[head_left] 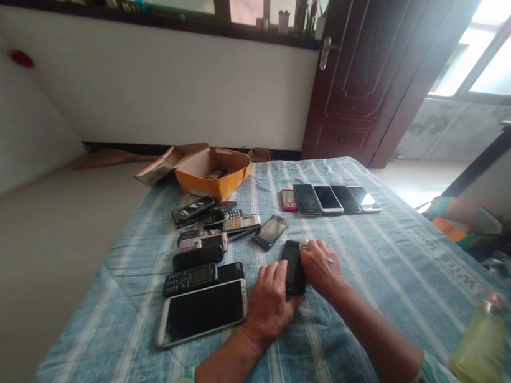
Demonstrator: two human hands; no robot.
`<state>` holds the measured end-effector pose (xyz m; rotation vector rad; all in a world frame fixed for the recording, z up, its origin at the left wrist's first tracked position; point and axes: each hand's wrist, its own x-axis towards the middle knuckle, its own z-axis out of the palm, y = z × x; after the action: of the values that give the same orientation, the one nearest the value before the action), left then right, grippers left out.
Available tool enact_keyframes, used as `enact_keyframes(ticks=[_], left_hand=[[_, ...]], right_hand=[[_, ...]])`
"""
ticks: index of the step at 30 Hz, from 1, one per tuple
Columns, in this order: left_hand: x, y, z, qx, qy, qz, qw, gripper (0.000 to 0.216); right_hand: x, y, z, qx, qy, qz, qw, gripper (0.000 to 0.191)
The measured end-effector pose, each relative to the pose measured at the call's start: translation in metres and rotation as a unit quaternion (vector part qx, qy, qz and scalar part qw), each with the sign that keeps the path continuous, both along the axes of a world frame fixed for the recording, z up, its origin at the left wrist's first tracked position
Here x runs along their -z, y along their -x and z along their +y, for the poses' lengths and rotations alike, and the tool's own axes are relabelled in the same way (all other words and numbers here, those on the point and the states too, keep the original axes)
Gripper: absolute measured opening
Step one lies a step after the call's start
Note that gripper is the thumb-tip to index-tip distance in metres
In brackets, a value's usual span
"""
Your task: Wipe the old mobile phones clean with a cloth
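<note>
Risks knocking the black phone (293, 267) sideways into the large phone (203, 312) just to the left, should the light grip slip on the striped cloth (369, 257). Lies flat between both hands: left hand (271, 303) curled against its near left edge, right hand (321, 266) bent over its right edge, fingers half closed on it.

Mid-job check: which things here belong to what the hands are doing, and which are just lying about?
In hand: black phone, held on the striped cloth between left hand and right hand; likely also the row of five phones beyond and the heap of phones to its left.
Lying about: orange box; yellowish bottle; dark bottle on the window ledge.
</note>
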<state>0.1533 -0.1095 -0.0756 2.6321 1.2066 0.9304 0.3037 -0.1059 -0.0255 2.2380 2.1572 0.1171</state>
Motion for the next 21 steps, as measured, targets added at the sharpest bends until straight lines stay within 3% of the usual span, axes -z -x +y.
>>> enact_keyframes(ticks=[4, 11, 17, 21], left_hand=[[0.002, 0.001, 0.001, 0.000, -0.009, -0.007, 1.000, 0.058], [0.006, 0.003, 0.003, 0.013, -0.004, -0.011, 1.000, 0.052], [0.005, 0.004, 0.004, 0.015, 0.013, -0.022, 1.000, 0.059], [0.006, 0.005, 0.005, 0.027, 0.007, -0.027, 0.999, 0.058]], right_hand=[[0.001, 0.002, 0.003, 0.002, -0.007, -0.010, 1.000, 0.028], [0.029, 0.018, -0.051, -0.103, -0.080, -0.021, 0.991, 0.013], [0.017, 0.008, -0.021, -0.046, -0.074, -0.021, 0.996, 0.019], [0.023, 0.018, -0.032, -0.073, -0.097, -0.028, 0.992, 0.016]])
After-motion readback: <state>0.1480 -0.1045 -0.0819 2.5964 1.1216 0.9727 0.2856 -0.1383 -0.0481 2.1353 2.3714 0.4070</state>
